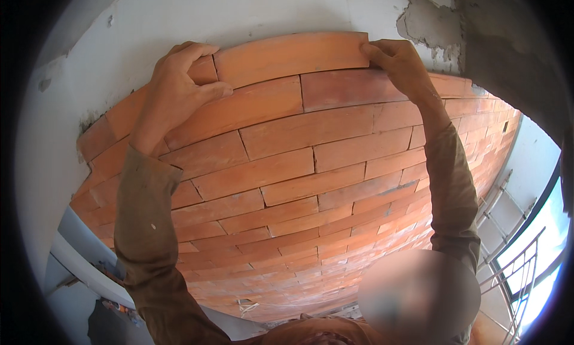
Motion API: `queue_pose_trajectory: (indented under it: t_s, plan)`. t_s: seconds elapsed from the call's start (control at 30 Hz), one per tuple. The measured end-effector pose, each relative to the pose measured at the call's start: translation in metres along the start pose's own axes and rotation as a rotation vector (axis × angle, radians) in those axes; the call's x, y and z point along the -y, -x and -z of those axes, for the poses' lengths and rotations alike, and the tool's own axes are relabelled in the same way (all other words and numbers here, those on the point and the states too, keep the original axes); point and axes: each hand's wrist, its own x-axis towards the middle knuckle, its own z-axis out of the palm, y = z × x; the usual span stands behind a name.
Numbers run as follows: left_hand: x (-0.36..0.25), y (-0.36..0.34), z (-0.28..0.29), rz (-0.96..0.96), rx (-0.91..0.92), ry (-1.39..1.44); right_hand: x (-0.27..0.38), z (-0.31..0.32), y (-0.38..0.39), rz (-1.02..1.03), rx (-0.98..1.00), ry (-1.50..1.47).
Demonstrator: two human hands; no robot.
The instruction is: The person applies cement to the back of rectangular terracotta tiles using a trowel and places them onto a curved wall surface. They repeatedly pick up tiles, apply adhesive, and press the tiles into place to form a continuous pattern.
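Note:
A long orange terracotta brick tile (293, 55) lies in the top course of the wall, its upper edge close under a white surface. My left hand (176, 79) is at its left end, fingers curled at the top edge and thumb low near the joint below. Between those fingers and thumb shows part of the neighbouring tile (205, 71), divided from the long one by a narrow dark joint. At the other end, my right hand (399, 64) pinches the tile's corner, with the thumb against the end; its other fingers are mostly hidden. Directly below sits a darker reddish tile (353, 89).
Staggered courses of brick tiles (287, 165) spread across the wall. White plaster (275, 13) borders it above, with a broken grey patch (427, 22) at the upper right. Metal railings (523, 279) stand by a bright opening at the lower right. A blurred round area covers the lower right middle.

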Motion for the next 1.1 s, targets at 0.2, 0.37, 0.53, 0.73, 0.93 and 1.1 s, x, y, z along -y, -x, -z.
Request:
queue_pose_trajectory:
  t_s: [0.2, 0.37, 0.53, 0.73, 0.93, 1.1]
  plan:
    - [-0.003, 0.002, 0.002, 0.021, 0.005, 0.028, 0.009, 0.002, 0.001, -0.055, 0.067, 0.101]
    - [-0.005, 0.004, 0.003, 0.041, 0.024, 0.027, 0.011, -0.002, 0.004, -0.051, 0.029, 0.097]
    - [-0.009, 0.004, 0.000, -0.007, -0.014, -0.015, 0.014, 0.001, 0.005, -0.057, 0.033, 0.150]
    - [-0.003, 0.004, 0.006, -0.023, 0.019, -0.070, 0.014, -0.004, 0.005, -0.061, 0.021, 0.133]
    - [0.007, 0.006, 0.002, -0.125, -0.048, -0.134, 0.014, -0.008, 0.014, 0.011, -0.029, 0.143]
    - [-0.002, 0.004, 0.002, -0.119, -0.046, -0.169, 0.009, -0.006, 0.015, 0.062, -0.037, 0.095]
